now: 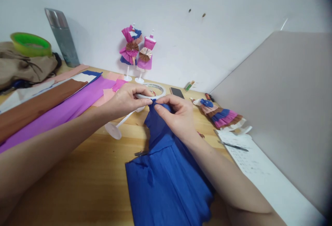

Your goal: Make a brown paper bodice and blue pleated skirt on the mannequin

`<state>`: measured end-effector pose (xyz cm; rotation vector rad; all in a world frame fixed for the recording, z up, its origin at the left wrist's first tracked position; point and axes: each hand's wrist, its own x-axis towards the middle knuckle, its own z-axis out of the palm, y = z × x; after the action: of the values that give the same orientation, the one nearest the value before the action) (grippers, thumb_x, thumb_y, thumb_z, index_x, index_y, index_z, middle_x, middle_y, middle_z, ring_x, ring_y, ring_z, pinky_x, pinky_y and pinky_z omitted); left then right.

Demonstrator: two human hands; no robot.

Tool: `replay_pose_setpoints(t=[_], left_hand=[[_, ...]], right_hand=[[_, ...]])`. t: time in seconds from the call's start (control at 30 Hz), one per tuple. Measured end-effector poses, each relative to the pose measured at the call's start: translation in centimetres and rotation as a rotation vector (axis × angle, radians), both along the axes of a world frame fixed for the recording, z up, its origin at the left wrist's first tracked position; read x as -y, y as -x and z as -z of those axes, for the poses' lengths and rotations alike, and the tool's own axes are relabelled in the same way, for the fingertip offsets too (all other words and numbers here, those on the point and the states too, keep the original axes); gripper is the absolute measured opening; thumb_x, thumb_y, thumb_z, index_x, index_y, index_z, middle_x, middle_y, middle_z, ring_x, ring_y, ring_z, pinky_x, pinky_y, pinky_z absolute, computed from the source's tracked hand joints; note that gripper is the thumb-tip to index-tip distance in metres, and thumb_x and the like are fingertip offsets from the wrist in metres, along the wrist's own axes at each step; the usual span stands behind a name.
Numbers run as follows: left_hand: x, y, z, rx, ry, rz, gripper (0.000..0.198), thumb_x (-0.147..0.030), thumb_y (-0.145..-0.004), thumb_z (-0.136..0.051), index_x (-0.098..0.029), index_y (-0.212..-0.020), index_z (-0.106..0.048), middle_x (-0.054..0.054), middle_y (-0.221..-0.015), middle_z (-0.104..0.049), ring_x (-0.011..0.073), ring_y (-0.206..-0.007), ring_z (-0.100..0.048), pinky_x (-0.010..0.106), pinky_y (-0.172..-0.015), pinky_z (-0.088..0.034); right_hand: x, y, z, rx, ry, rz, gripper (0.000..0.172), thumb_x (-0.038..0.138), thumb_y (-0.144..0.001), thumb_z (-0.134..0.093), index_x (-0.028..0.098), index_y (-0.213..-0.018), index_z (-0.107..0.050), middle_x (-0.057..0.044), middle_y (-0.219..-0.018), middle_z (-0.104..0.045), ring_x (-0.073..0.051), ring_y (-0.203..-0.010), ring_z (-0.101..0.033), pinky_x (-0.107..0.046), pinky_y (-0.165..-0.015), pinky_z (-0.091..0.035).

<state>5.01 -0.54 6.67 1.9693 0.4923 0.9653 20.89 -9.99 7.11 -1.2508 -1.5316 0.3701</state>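
A long sheet of blue crepe paper (168, 177) hangs over the table toward me, its upper end narrow and gathered. My left hand (128, 98) pinches that upper end between thumb and fingers. Close beside it, my right hand (177, 113) has thumb and forefinger closed on the same gathered edge. Just behind the fingertips lies a roll of white tape (162, 89). A white mini mannequin stand (114, 130) rests tipped over under my left wrist. Part of a small dark metal tool (141, 153) shows from beneath the paper.
Crepe paper strips, brown (38, 106) and purple (59, 108), lie left. A grey bottle (63, 39) and yellow-green tape roll (31, 44) stand behind. Two dressed mini mannequins (145, 55) are by the wall. Right are a phone (177, 92), a ruffled dress (223, 115), paper (249, 160) and pen (234, 146).
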Motion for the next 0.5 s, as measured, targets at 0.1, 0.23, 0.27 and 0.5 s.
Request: replay_pose_setpoints(t=[0.1,0.23,0.27,0.5], left_hand=[[0.10,-0.04,-0.06,-0.003,0.006,-0.011,0.017,-0.030,-0.074,-0.070,-0.016,-0.081,-0.073,0.002,-0.078,-0.073,0.0126,-0.069,-0.064,0.022,-0.062,-0.049],[0.01,-0.05,0.03,0.001,-0.006,0.001,0.017,-0.030,-0.075,-0.070,-0.015,-0.082,-0.074,0.001,-0.077,-0.072,0.0113,-0.067,-0.062,0.021,-0.061,-0.048],[-0.03,-0.05,0.07,0.000,-0.006,0.003,0.017,-0.030,-0.075,-0.070,-0.015,-0.082,-0.074,0.001,-0.076,-0.072,0.0112,-0.066,-0.062,0.020,-0.061,-0.048],[0.07,-0.12,-0.02,0.006,-0.005,-0.006,0.015,-0.030,-0.074,-0.070,-0.016,-0.081,-0.073,0.002,-0.076,-0.072,0.0118,-0.067,-0.062,0.022,-0.063,-0.049]], right_hand=[[-0.03,-0.04,0.03,0.005,-0.003,0.053,0.008,0.026,-0.074,-0.063,0.021,-0.068,-0.065,0.000,-0.068,-0.068,-0.015,-0.064,-0.058,-0.029,-0.065,-0.045],[-0.25,-0.20,0.16,-0.007,-0.022,0.116,0.009,0.027,-0.072,-0.064,0.021,-0.067,-0.061,0.001,-0.064,-0.063,-0.014,-0.061,-0.053,-0.028,-0.061,-0.042],[-0.31,-0.24,0.18,-0.016,-0.022,0.124,0.010,0.028,-0.072,-0.064,0.021,-0.066,-0.060,0.001,-0.064,-0.062,-0.013,-0.061,-0.053,-0.028,-0.061,-0.041],[-0.55,-0.33,0.30,-0.044,-0.012,0.109,0.012,0.028,-0.072,-0.065,0.021,-0.067,-0.057,0.002,-0.065,-0.058,-0.013,-0.062,-0.051,-0.028,-0.062,-0.040]])
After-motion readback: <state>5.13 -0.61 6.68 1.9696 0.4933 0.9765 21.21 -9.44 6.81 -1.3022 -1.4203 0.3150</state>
